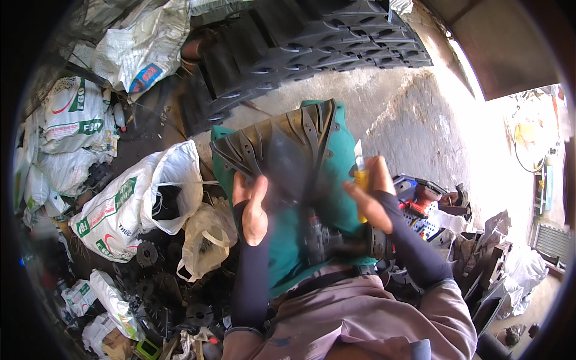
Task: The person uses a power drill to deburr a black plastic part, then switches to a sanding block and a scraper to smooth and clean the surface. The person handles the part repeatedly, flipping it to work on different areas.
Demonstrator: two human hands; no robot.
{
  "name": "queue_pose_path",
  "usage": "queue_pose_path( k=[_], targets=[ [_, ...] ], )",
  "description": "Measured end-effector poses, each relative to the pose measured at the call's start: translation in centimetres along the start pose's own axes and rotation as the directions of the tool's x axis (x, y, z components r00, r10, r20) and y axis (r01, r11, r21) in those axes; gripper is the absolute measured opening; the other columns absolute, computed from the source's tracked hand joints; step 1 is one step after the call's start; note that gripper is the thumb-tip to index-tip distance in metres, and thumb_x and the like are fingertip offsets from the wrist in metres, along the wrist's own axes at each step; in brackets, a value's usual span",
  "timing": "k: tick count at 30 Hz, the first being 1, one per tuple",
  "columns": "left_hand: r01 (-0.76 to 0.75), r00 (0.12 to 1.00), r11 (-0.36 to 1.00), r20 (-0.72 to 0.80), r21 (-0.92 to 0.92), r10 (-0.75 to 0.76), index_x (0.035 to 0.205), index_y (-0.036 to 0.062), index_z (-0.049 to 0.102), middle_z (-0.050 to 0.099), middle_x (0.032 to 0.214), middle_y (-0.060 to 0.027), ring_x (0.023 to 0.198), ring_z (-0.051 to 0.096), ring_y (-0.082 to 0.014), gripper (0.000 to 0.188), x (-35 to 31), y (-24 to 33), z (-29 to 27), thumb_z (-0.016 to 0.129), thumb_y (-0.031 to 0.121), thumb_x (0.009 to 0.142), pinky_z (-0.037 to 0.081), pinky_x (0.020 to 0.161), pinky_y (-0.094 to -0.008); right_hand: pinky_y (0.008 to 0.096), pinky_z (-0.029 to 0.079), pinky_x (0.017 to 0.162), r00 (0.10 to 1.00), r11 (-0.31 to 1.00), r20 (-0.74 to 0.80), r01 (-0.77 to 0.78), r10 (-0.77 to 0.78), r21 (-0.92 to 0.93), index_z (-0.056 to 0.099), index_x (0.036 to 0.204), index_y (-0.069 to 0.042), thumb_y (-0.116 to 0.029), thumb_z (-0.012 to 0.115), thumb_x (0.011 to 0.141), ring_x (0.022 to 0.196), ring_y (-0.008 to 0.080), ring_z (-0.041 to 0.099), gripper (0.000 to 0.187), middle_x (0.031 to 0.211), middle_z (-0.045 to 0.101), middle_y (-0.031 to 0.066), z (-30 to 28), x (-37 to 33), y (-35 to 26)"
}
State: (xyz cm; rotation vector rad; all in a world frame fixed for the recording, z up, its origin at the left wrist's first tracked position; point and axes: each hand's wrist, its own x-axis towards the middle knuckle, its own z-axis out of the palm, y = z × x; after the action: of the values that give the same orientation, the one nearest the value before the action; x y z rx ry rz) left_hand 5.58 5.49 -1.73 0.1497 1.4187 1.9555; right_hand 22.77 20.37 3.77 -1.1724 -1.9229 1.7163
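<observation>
A black moulded plastic part (288, 144), ribbed and with small holes along its edges, rests across my green-covered lap (336, 210). My left hand (253, 210) grips its near left edge, thumb on top and the other fingers partly hidden beneath. To the right of the part, my right hand (377, 195) is closed around the yellow handle of a utility knife (360, 171). The knife's pale blade points up and away from me, apart from the black part. A dark tool-like object (318, 237) lies between my legs, blurred.
Stacked black moulded parts (288, 57) stand at the far side. An opened white sack (138, 204) and a beige bag (207, 240) lie to the left, above loose black pieces (159, 288). On the right sits a bin of tools (423, 207), with a red-handled one.
</observation>
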Motion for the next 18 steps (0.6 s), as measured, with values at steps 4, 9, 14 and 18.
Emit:
queue_pose_path(
  k=[4,9,14,18],
  targets=[
    [0.02,0.996,0.981,-0.089,0.191,-0.003,0.133,-0.004,0.039,0.061,0.104,-0.0074,0.094,0.057,-0.0136,0.052,-1.5,-0.7,0.4,0.059,0.025,0.094,0.044,0.083,-0.0249,0.0332,0.048,0.068,0.933,0.867,0.234,0.344,-0.273,-0.359,0.055,0.115,-0.003,-0.001,0.066,0.083,0.077,0.0208,0.059,0.034,0.09,0.058,0.01,-1.4,0.1,0.1],
    [-0.024,0.982,0.852,-0.146,0.522,0.117,0.141,-0.0049,0.023,0.046,0.133,-0.0171,0.117,0.049,-0.0202,0.06,-1.9,-1.3,0.9,0.056,0.017,0.096,0.038,0.099,-0.0296,0.0375,0.05,0.06,0.795,0.59,0.37,0.605,-0.48,-0.535,0.059,0.119,-0.005,-0.008,0.073,0.077,0.069,0.03,0.059,0.045,0.083,0.054,0.0129,1.2,0.5,0.4],
    [-0.038,0.995,0.927,-0.076,0.372,0.072,0.148,0.007,0.001,0.037,0.141,-0.0166,0.12,0.047,-0.0241,0.096,-2.0,-0.3,1.3,0.07,0.004,0.081,0.041,0.1,-0.0386,0.0367,0.049,0.056,0.755,0.58,0.377,0.654,-0.536,-0.485,0.056,0.101,-0.002,-0.011,0.071,0.077,0.069,0.0289,0.06,0.03,0.084,0.054,0.0133,2.1,1.6,0.8],
    [-0.125,0.992,0.963,0.001,0.239,0.129,0.149,0.0195,-0.005,0.035,0.141,-0.0155,0.117,0.048,-0.024,0.116,-1.6,0.4,1.6,0.077,-0.005,0.071,0.048,0.093,-0.0394,0.036,0.05,0.057,0.722,0.519,0.42,0.689,-0.549,-0.506,0.057,0.101,-0.004,-0.013,0.069,0.079,0.069,0.0289,0.061,0.026,0.083,0.056,0.0127,2.3,2.9,1.1]
  ],
)
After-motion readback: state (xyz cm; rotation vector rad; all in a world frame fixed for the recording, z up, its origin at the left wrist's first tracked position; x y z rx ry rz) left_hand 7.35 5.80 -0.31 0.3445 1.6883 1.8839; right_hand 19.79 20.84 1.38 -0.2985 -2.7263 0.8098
